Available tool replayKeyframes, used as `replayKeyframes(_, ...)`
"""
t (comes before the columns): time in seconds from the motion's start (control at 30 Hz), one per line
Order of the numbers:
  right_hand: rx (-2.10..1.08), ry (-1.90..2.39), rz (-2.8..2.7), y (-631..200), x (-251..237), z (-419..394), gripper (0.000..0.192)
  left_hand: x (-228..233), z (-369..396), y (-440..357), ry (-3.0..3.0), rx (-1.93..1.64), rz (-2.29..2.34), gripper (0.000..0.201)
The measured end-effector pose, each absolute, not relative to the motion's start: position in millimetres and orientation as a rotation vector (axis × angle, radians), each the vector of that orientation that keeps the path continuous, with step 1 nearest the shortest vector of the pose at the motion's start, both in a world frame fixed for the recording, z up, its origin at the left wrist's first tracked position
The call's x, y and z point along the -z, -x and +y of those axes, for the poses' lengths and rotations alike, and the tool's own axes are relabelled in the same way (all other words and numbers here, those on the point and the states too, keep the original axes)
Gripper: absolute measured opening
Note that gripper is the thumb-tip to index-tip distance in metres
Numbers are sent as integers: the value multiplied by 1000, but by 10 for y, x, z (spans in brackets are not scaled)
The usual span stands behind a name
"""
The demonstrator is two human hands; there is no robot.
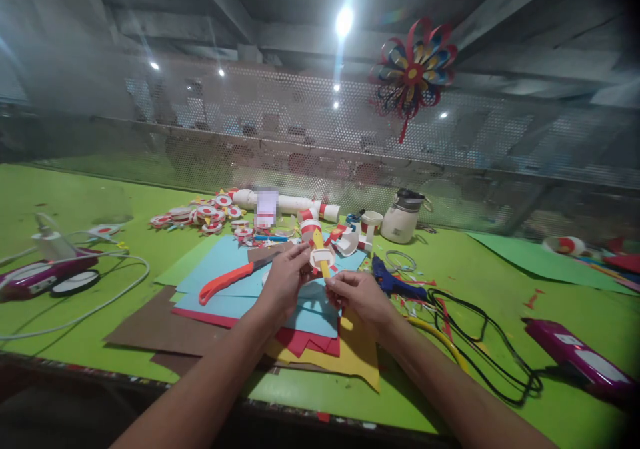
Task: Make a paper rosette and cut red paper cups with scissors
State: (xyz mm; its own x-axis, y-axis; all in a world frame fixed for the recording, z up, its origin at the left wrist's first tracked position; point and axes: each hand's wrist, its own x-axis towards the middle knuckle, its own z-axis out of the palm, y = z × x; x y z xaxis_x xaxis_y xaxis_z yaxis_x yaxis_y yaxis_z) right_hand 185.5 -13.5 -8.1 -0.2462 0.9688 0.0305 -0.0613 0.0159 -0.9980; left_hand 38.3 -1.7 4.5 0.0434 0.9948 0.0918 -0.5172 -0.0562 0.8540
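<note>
Between the fingers of my left hand (pixel 286 277) is a small white ring (pixel 315 261), seemingly cut from a cardboard tube. A yellow paper strip (pixel 325 267) with a pointed upper end runs across the ring, and my right hand (pixel 361 294) pinches its lower end. Both hands are closed above a stack of light blue paper (pixel 210 270), with red and yellow sheets showing underneath. Left of my left hand lies a saw-like tool with an orange-red handle (pixel 225 282), its dark blade partly behind the hand. A blue glue gun (pixel 400 284) rests right of my right hand.
Red-and-white paper pieces (pixel 200 214) are piled at the back left, near a long white tube (pixel 300 204). A white jug (pixel 401 217) stands behind. Purple power strips (pixel 575 356) and cables (pixel 495 376) lie at both sides. A perforated metal screen (pixel 300 122) bounds the table.
</note>
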Motion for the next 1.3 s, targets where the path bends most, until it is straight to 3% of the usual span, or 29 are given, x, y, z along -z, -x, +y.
replayKeyframes(0.47,-1381,992,-1332,-1881,157,-69,31,-54,-35,-443,-850,-1394,688,34)
replayKeyframes(1.3,-1383,1002,-1309,-1868,119,-106,31,-72,-50,-438,-872,-1375,678,25)
